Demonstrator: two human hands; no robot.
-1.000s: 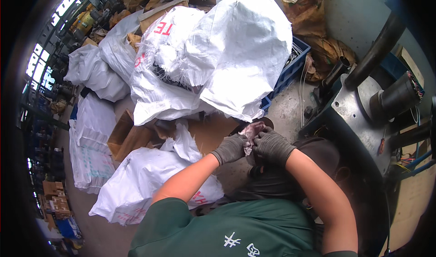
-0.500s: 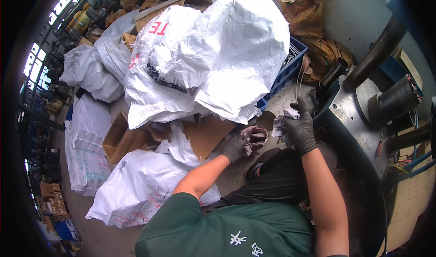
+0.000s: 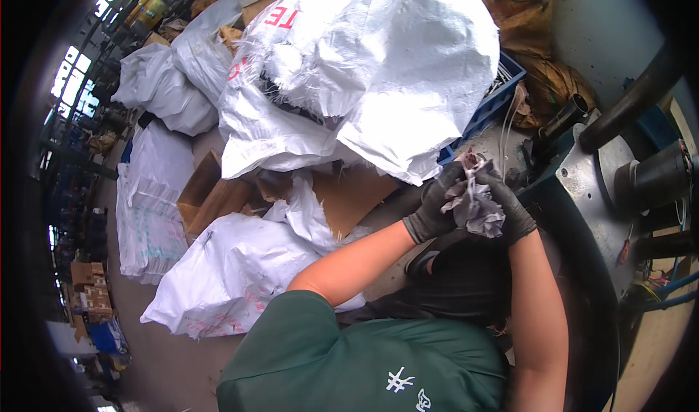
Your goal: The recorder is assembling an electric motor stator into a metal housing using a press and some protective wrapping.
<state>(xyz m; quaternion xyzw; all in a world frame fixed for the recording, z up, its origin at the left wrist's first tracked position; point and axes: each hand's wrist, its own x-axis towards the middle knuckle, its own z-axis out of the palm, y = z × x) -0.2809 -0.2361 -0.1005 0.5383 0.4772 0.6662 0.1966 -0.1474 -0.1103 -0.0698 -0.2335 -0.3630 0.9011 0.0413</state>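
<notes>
My left hand (image 3: pixel 434 206) and my right hand (image 3: pixel 510 206), both in dark gloves, are closed together around a crumpled grey and pinkish rag (image 3: pixel 477 206). The rag is bunched between the palms, its upper end sticking out near my fingertips. Both hands are raised in front of me, just left of a grey metal machine (image 3: pixel 601 193). My bare forearms come up from the lower edge below the green sleeves.
A big white woven sack (image 3: pixel 378 84) bulges above the hands, resting on a blue crate (image 3: pixel 495 102). More white sacks (image 3: pixel 226 273) and flattened cardboard (image 3: pixel 349 197) lie on the floor at left. Brown paper (image 3: pixel 539 62) is heaped at the upper right.
My hands were apart half a second ago, the right one lifted toward the machine. Now they have come together higher up, both gripping the crumpled rag.
</notes>
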